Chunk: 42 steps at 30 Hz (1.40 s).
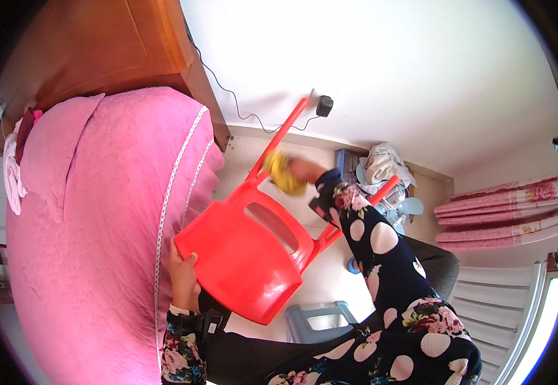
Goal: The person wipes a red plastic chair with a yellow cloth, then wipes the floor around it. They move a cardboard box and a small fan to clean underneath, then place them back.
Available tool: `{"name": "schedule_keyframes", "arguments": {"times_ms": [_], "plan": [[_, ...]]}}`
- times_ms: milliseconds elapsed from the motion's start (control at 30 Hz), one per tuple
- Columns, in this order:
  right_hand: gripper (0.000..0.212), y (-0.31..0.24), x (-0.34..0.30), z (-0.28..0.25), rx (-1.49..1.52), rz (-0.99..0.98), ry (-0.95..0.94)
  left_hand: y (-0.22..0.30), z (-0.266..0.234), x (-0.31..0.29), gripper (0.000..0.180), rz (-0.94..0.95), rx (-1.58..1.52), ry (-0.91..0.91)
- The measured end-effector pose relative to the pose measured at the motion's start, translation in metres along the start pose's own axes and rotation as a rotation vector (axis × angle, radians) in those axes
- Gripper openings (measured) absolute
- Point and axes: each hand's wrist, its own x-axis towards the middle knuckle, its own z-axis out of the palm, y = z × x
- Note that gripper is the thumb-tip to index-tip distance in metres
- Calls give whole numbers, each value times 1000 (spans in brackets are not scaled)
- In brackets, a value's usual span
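Note:
A red plastic chair (234, 260) is tilted in front of me, with two of its legs pointing away toward the wall. My left hand (185, 280) grips the near left edge of its broad smooth panel, thumb on top. At the base of the far left leg, my right hand (306, 171) is closed on a yellow cloth (285, 174). Motion blurs both the cloth and the fingers, and the cloth lies against or very close to that leg. Below the right forearm, a slotted opening shows in the chair.
A bed with a pink cover (109, 212) fills the left side. A grey-blue stool (319, 330) stands under the chair. Near the wall are a light-blue fan (399, 206) and piled fabric (385, 165). A black adapter (324, 106) is on the wall, and a white radiator (494, 295) is at right.

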Motion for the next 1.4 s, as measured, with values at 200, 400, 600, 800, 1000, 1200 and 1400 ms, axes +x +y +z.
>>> {"name": "schedule_keyframes", "arguments": {"times_ms": [200,400,600,800,1000,1200,1400], "plan": [[34,-34,-45,-5,-644,103,179,-3,2,2,54,10,28,12],[53,-97,-119,-10,-378,-131,418,-5,5,6,55,36,53,20],[40,-73,-211,-30,-1158,205,-228,-5,6,11,52,7,14,40],[49,-91,-233,-32,-550,105,602,-11,1,18,51,17,-55,14],[53,-96,-244,50,-223,-93,121,-25,-18,26,52,-15,16,29],[43,-102,-239,9,-657,82,82,-35,-26,26,51,-16,7,59],[46,-116,-104,45,-223,-224,213,-24,-16,26,52,-44,-9,96]]}}
